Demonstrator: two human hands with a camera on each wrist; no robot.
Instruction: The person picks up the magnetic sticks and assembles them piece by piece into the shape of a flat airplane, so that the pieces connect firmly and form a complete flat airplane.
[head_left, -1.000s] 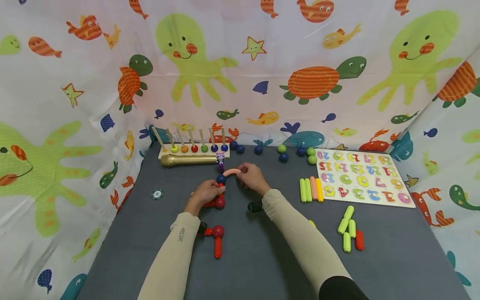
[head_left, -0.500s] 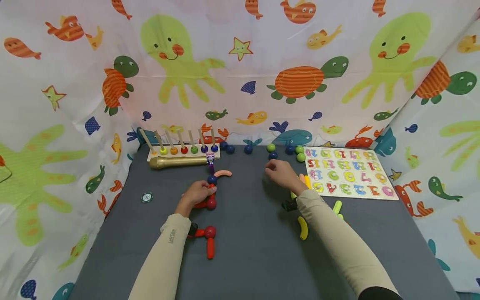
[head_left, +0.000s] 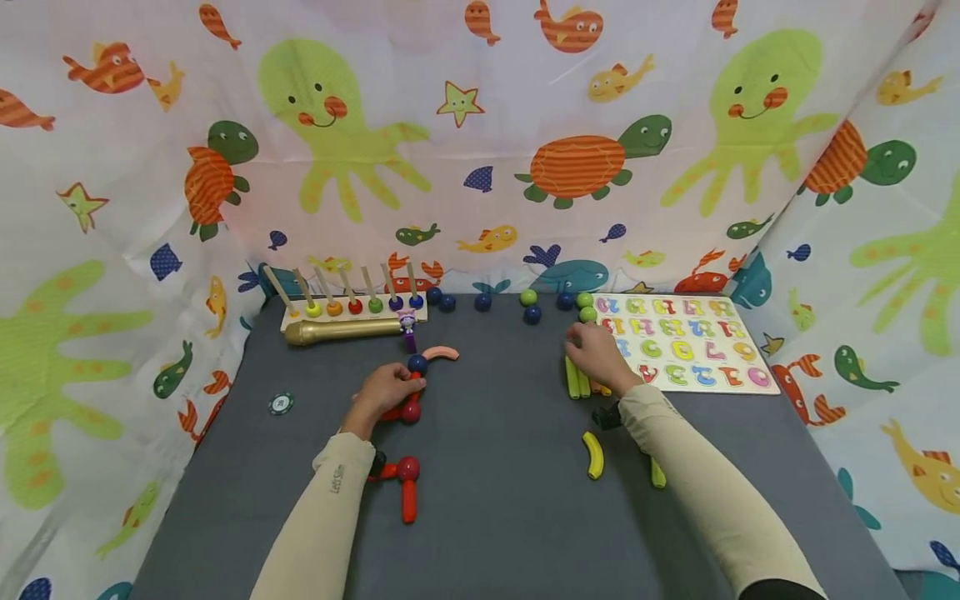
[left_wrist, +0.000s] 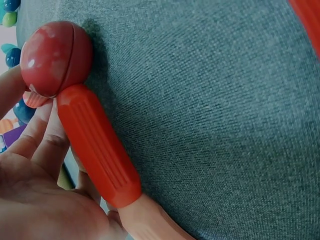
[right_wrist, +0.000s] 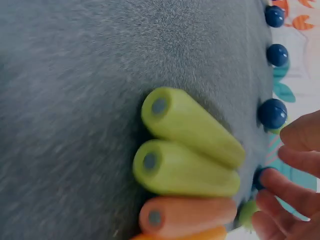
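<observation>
My left hand (head_left: 381,393) pinches a red magnetic stick standing between a blue ball (head_left: 417,363) and a red ball (head_left: 410,412). In the left wrist view, the red ball (left_wrist: 55,57) shows beside my fingers, with another red stick (left_wrist: 97,145) and a peach stick (left_wrist: 152,220) running off it. A curved peach stick (head_left: 441,353) juts right from the blue ball, and a small purple figure (head_left: 407,323) stands behind it. My right hand (head_left: 602,357) hovers empty over a row of sticks, its fingers loosely bent; two green sticks (right_wrist: 192,125) and a pink stick (right_wrist: 192,214) lie below.
Behind are a peg board (head_left: 352,308), a gold microphone-shaped piece (head_left: 341,331) and several blue and green balls (head_left: 532,315). A number puzzle board (head_left: 693,379) lies right. Nearer are a curved yellow stick (head_left: 593,455), a red ball-and-stick piece (head_left: 408,469) and a poker chip (head_left: 281,404).
My right hand has let go of the curved peach stick and moved right to the row of sticks. The left hand keeps its grip. The head view has turned slightly right.
</observation>
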